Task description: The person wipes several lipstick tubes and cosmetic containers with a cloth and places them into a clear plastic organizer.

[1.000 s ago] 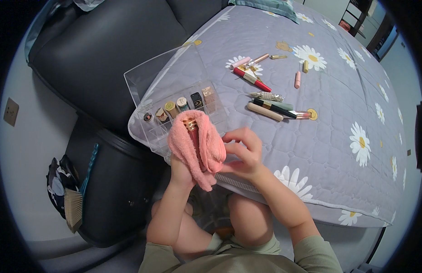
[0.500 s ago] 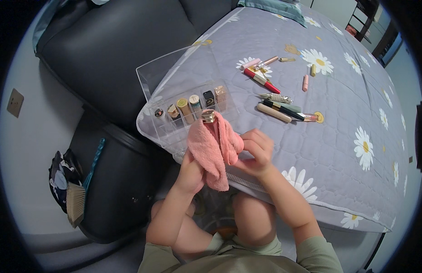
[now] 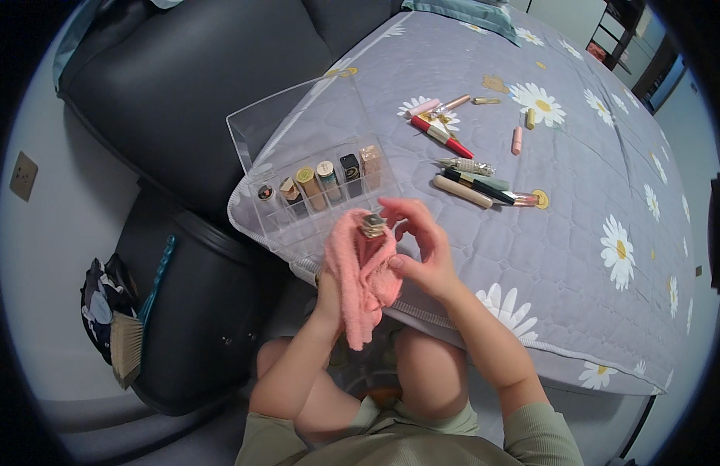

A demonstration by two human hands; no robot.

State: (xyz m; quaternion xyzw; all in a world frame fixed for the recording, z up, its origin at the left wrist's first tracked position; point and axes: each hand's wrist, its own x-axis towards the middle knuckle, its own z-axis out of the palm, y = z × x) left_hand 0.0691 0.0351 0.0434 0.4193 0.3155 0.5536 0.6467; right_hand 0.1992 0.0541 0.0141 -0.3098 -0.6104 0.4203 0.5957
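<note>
My left hand [image 3: 327, 293] is closed around a pink towelling cloth [image 3: 346, 268], which is folded about a small shiny tube, perhaps a lipstick. Only the tube's gold and dark end [image 3: 373, 225] sticks out at the top. Beside it, my right hand [image 3: 431, 260] has its fingers apart and curved over that end, with the thumb against the cloth. Just beyond my hands is a clear plastic organizer box [image 3: 294, 239], its clear lid [image 3: 239, 140] raised. One row of its compartments holds several lipsticks, among them a gold tube [image 3: 311, 190] and a black one [image 3: 350, 172].
On the daisy-patterned bedcover [image 3: 562, 287] lie several cosmetics, including a red tube [image 3: 441, 137], a beige tube [image 3: 462, 192] and a pink tube [image 3: 517, 140]. Black padded furniture [image 3: 196, 70] borders the bed at left. A brush [image 3: 127, 349] stands by the wall.
The cloth and tube have come slightly down and nearer to me. My right hand has loosened from the cloth's side, its fingers now spread near the tube's end.
</note>
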